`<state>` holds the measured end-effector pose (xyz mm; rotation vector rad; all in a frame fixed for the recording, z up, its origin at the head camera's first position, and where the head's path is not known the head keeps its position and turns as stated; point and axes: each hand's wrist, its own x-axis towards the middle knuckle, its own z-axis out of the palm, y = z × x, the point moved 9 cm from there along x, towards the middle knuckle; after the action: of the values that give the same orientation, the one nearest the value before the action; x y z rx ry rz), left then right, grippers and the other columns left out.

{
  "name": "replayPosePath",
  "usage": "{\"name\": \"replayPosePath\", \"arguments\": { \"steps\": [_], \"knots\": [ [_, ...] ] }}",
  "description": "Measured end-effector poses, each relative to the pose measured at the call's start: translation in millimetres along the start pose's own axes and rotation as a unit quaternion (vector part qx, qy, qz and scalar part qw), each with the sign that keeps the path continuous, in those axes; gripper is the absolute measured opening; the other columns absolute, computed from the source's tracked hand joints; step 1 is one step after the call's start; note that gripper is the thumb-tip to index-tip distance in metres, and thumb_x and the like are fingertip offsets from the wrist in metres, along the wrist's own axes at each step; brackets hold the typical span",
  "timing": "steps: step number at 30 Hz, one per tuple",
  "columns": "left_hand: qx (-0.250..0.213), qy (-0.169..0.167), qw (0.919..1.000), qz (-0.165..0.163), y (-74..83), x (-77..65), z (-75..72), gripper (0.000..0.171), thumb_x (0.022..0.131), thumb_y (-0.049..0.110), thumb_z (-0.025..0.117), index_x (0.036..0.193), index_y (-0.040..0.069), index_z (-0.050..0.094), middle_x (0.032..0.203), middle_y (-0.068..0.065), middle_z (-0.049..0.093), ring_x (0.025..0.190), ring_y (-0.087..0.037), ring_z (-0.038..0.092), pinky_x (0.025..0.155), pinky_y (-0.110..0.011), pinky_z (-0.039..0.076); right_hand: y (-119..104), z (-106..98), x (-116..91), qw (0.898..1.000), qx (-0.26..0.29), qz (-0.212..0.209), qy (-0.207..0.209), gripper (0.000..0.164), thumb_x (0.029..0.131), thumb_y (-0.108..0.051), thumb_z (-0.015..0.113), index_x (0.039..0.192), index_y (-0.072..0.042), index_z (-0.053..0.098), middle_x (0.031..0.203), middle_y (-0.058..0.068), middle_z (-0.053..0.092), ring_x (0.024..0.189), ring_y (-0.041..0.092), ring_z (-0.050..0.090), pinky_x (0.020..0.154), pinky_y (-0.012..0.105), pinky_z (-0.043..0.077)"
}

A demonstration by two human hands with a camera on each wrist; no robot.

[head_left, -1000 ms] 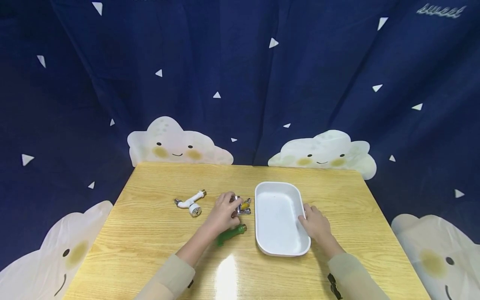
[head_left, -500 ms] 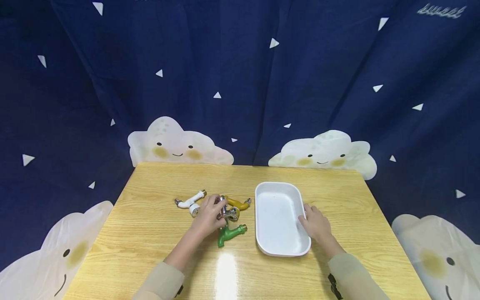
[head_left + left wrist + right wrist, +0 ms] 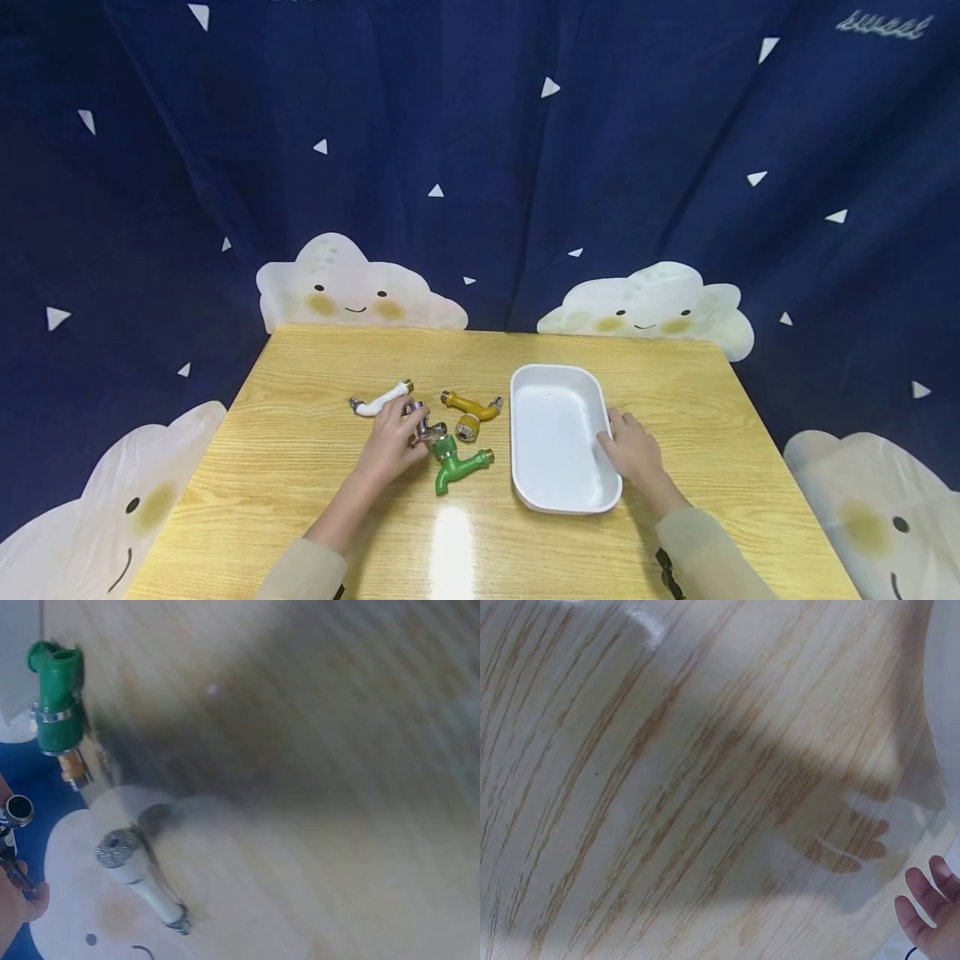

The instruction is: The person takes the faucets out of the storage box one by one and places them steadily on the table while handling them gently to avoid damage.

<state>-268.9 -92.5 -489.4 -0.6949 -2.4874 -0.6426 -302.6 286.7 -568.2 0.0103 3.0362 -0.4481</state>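
My left hand (image 3: 388,443) grips a chrome faucet (image 3: 437,431) between thumb and fingers, close over the table at left of centre. Part of the faucet is hidden by the fingers; its round metal end (image 3: 19,808) shows at the left edge of the left wrist view. Just to the right lies a green faucet (image 3: 459,469), with a yellow faucet (image 3: 480,409) behind it. A white faucet (image 3: 381,402) lies beyond my left hand, its knob covered in the head view. My right hand (image 3: 632,446) holds the right rim of a white tray (image 3: 566,508), thumb over the edge, fingers outside.
The faucets and tray stand on a light wooden table (image 3: 300,467). Behind the table's far edge hangs a dark blue curtain (image 3: 480,167) with white triangles and smiling clouds. The tray's left wall is close to the yellow faucet's tip.
My left hand has carried the chrome faucet leftward, away from the yellow faucet and toward the white one, uncovering the yellow and green faucets. My right hand and the tray have stayed in place.
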Motion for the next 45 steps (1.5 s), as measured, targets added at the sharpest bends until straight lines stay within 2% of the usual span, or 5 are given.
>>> {"name": "replayPosePath", "arguments": {
  "steps": [7, 12, 20, 33, 45],
  "knots": [
    [0.018, 0.024, 0.9995, 0.008, -7.8, -15.7, -3.0, 0.048, 0.057, 0.010, 0.071, 0.104, 0.008, 0.062, 0.113, -0.022, 0.052, 0.103, -0.037, 0.049, 0.087, -0.054, 0.041, 0.4, 1.8, -0.3, 1.000, 0.002, 0.001, -0.003, 0.054, 0.088, -0.034, 0.043, 0.131, -0.003, 0.040, 0.108, 0.020, 0.051, 0.087, 0.034, 0.053, 0.063, 0.048, 0.046],
    [0.024, 0.026, 0.9994, -0.004, -16.8, -27.1, -2.9, 0.048, 0.058, 0.010, 0.072, 0.104, 0.007, 0.062, 0.112, -0.021, 0.052, 0.102, -0.036, 0.049, 0.087, -0.053, 0.041, 0.3, 2.1, 0.2, 1.000, 0.002, 0.002, -0.005, 0.054, 0.088, -0.034, 0.043, 0.132, -0.003, 0.040, 0.107, 0.019, 0.051, 0.084, 0.032, 0.054, 0.060, 0.045, 0.046],
    [0.034, 0.033, 0.9986, -0.025, -31.9, -41.9, -5.1, 0.051, 0.055, 0.010, 0.073, 0.106, 0.007, 0.064, 0.111, -0.022, 0.052, 0.102, -0.039, 0.049, 0.087, -0.056, 0.040, -0.4, 0.3, -0.2, 1.000, 0.000, 0.001, 0.002, 0.055, 0.087, -0.035, 0.041, 0.131, -0.002, 0.041, 0.109, 0.021, 0.051, 0.088, 0.036, 0.053, 0.064, 0.050, 0.046],
    [0.051, 0.028, 0.9979, -0.027, -42.9, -57.6, -6.3, 0.052, 0.055, 0.009, 0.071, 0.106, 0.007, 0.064, 0.109, -0.023, 0.053, 0.099, -0.039, 0.050, 0.087, -0.056, 0.039, -2.5, -0.9, -2.3, 1.000, 0.001, 0.000, -0.004, 0.055, 0.088, -0.035, 0.041, 0.132, -0.002, 0.039, 0.113, 0.023, 0.050, 0.092, 0.038, 0.053, 0.067, 0.052, 0.046],
    [0.059, -0.009, 0.9956, -0.073, -56.9, -67.7, -0.9, 0.052, 0.054, 0.008, 0.071, 0.106, 0.007, 0.063, 0.109, -0.021, 0.052, 0.099, -0.038, 0.050, 0.084, -0.056, 0.040, -0.7, 0.0, -1.2, 1.000, 0.002, 0.001, -0.006, 0.055, 0.088, -0.034, 0.041, 0.133, -0.002, 0.039, 0.111, 0.022, 0.051, 0.089, 0.036, 0.053, 0.064, 0.050, 0.046]
  ]
}}
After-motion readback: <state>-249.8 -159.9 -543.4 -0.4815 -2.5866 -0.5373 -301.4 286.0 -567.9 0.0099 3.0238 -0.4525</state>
